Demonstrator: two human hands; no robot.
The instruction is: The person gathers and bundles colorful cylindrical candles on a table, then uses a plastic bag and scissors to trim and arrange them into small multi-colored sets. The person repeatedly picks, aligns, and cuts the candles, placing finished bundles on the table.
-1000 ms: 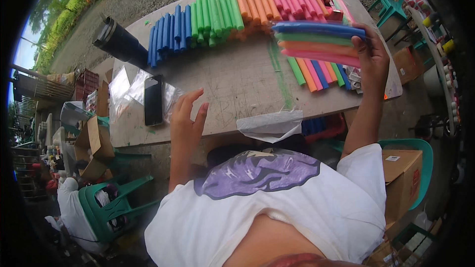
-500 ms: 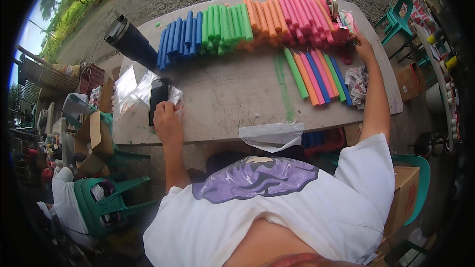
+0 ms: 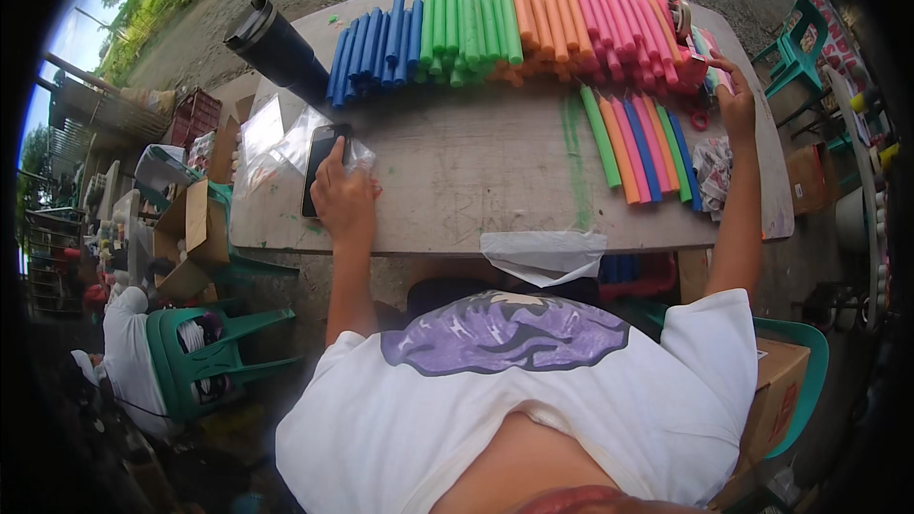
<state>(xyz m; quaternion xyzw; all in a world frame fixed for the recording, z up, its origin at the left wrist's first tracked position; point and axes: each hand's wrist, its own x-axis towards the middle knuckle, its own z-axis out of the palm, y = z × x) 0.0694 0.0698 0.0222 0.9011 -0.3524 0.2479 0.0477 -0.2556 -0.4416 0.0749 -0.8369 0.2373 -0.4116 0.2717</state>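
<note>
My left hand (image 3: 343, 198) rests at the left of the table, its index finger stretched onto the dark screen of a smartphone (image 3: 322, 164) and its other fingers loosely bent. Under the phone lie clear plastic sheets (image 3: 281, 145). At the far right, my right hand (image 3: 735, 103) reaches to a small stack of multicoloured printed packets (image 3: 705, 42), fingers apart and touching it. Just left of that hand lies a red ring-shaped handle (image 3: 700, 120). Nearer me, a row of candles (image 3: 640, 148) in green, orange, pink and blue lies beside crumpled printed paper (image 3: 712, 168).
Piled candles line the far side: blue (image 3: 374, 46), green (image 3: 468, 30), orange (image 3: 552, 21) and pink (image 3: 624, 24). A dark tumbler (image 3: 276, 46) stands at the left. White plastic (image 3: 543, 255) hangs over the near edge. Green chairs (image 3: 205, 357) and cardboard boxes (image 3: 195, 238) surround the table.
My left hand has moved up the phone, its index finger now on the screen. My right hand has shifted from a dark object to the printed packets. The whole view has shifted slightly.
</note>
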